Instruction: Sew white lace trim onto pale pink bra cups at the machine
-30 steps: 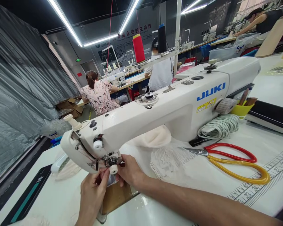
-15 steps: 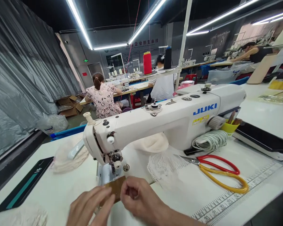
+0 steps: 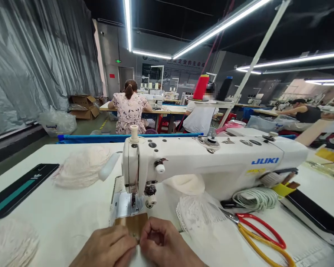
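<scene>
Just in front of the sewing machine (image 3: 211, 155), both my hands meet over a brown plate (image 3: 133, 222) on the white table. My left hand (image 3: 105, 243) is closed, fingers pressed together and tips at the plate's near edge. Beside it, my right hand (image 3: 165, 241) is curled in a pinch, its tips almost touching the left ones. Whatever lies between the fingertips is too small to make out. The needle and presser foot (image 3: 133, 200) stand just beyond the plate. A white fringed lace piece (image 3: 195, 211) lies right of my right hand.
Red-and-yellow scissors (image 3: 258, 230), a coil of pale cord (image 3: 254, 198) and a black-topped device (image 3: 317, 215) are on the right. Stacks of cream fabric pieces (image 3: 82, 167) and a black-and-teal case (image 3: 22, 189) lie left. Other people sit at machines beyond.
My view has turned, so the machine appears lower and further right. My left hand's fingers have drawn together and come closer to my right fingertips. The right hand keeps its pinch.
</scene>
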`<control>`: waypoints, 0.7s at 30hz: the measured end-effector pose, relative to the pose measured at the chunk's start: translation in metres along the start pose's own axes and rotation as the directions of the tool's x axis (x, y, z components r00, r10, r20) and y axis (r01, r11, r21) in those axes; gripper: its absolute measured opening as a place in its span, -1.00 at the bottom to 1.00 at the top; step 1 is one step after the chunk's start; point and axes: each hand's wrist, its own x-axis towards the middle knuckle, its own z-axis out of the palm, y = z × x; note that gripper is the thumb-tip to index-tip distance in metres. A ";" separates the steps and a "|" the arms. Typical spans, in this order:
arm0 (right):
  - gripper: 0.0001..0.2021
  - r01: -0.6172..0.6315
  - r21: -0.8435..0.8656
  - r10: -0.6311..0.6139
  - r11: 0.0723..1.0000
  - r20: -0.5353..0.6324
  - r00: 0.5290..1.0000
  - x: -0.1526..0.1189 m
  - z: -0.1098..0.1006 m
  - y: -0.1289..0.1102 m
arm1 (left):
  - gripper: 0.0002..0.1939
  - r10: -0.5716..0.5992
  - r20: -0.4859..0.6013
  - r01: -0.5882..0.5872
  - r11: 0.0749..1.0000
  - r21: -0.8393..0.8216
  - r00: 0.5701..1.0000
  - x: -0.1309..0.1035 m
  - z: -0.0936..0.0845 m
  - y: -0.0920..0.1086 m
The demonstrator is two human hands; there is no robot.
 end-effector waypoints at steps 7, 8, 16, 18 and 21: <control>-0.90 0.180 -0.367 -0.250 0.913 -0.152 0.956 0.032 -0.008 0.008 | -0.72 -0.342 0.072 0.341 0.940 0.033 0.937 0.016 0.013 -0.041; -0.86 0.170 -0.373 -0.249 0.912 -0.177 0.952 0.035 -0.009 0.012 | -0.74 -0.418 0.078 0.415 0.909 0.045 0.905 0.021 0.014 -0.044; -0.68 0.187 -0.388 -0.305 0.902 -0.266 0.915 0.037 -0.013 0.042 | -0.72 -0.614 0.210 0.627 0.779 0.011 0.761 0.041 0.008 -0.051; -0.69 0.230 -0.435 -0.362 0.871 -0.251 0.898 0.038 -0.015 0.046 | -0.69 -0.619 0.237 0.640 0.769 -0.013 0.749 0.039 0.011 -0.051; -0.71 0.276 -0.497 -0.436 0.823 -0.241 0.867 0.040 -0.019 0.050 | -0.68 -0.612 0.285 0.649 0.759 -0.048 0.737 0.035 0.013 -0.050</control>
